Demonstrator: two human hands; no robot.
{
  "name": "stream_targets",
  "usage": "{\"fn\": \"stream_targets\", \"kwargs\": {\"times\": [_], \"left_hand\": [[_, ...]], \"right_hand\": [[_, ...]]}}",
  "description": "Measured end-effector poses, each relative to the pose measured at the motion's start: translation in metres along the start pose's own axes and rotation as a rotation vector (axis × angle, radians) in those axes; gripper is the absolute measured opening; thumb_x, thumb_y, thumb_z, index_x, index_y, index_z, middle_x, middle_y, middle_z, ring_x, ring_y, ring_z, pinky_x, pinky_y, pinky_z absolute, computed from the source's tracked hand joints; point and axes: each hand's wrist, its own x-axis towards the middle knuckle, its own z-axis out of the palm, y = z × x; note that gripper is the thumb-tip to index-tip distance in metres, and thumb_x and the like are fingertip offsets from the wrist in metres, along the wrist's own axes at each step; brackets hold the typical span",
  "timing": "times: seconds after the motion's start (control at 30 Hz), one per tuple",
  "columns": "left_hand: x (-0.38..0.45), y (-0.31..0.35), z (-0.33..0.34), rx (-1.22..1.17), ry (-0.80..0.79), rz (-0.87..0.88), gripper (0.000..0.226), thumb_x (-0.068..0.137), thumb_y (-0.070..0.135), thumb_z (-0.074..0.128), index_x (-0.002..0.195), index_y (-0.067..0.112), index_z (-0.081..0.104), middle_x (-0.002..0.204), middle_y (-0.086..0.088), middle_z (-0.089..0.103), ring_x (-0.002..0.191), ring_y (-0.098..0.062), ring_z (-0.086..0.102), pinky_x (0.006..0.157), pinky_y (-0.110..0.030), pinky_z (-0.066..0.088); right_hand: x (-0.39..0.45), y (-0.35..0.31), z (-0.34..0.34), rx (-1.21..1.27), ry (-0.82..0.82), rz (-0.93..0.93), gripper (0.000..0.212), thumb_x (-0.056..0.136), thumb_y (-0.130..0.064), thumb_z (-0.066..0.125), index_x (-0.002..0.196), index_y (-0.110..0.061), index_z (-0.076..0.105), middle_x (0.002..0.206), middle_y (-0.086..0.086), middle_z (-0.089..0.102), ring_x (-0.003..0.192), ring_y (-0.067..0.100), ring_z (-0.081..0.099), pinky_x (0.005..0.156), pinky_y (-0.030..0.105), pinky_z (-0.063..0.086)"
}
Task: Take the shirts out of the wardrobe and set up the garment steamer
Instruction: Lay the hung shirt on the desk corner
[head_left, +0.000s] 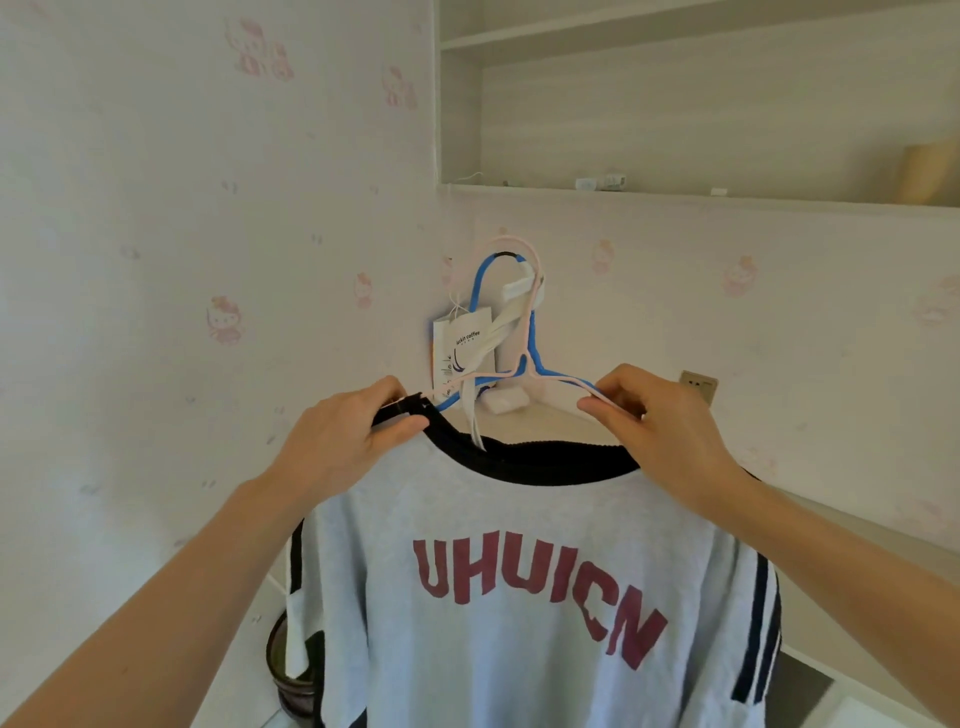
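Both arms reach up at mid-frame: the left hand (358, 434) pinches the black collar of the grey shirt (519, 597), the right hand (649, 415) grips the pink hanger (511, 306), hooked beside a blue hanger (480, 291). Tugging could unhook both hangers.

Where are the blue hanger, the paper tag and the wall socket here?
blue hanger (480, 278): head view, on the left side of its hook loop.
paper tag (464, 340): head view, on its printed white face.
wall socket (698, 385): head view, on the faceplate right of the right hand.
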Motion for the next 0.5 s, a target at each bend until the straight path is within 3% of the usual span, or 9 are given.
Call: {"fn": "stream_targets", "kwargs": {"times": [0.2, 0.37, 0.5], "left_hand": [[0.022, -0.013, 0.009, 0.014, 0.089, 0.0, 0.066, 0.077, 0.082, 0.031, 0.063, 0.018, 0.039, 0.051, 0.004, 0.041, 0.05, -0.02, 0.044, 0.049, -0.033, 0.031], [0.055, -0.027, 0.012, 0.103, 0.243, -0.066, 0.062, 0.07, 0.085, 0.022, 0.057, 0.025, 0.031, 0.046, 0.004, 0.038, 0.048, -0.02, 0.046, 0.046, -0.029, 0.029], [0.093, -0.047, 0.016, 0.181, 0.299, -0.117, 0.068, 0.069, 0.083, 0.025, 0.059, 0.017, 0.037, 0.045, 0.002, 0.041, 0.048, -0.025, 0.049, 0.047, -0.032, 0.034]], "right_hand": [[0.035, 0.011, 0.015, -0.079, -0.008, -0.022, 0.02, 0.09, -0.046, 0.056, 0.082, -0.027, 0.057, 0.056, -0.006, 0.055, 0.05, 0.011, 0.047, 0.051, 0.029, 0.038], [0.087, 0.024, 0.032, -0.127, 0.018, -0.053, 0.024, 0.093, -0.043, 0.052, 0.092, -0.021, 0.06, 0.065, -0.007, 0.063, 0.059, 0.013, 0.059, 0.057, 0.034, 0.048], [0.135, 0.04, 0.054, -0.127, 0.037, -0.107, 0.023, 0.095, -0.042, 0.05, 0.094, -0.021, 0.058, 0.065, -0.01, 0.06, 0.06, 0.014, 0.057, 0.057, 0.036, 0.049]]}}
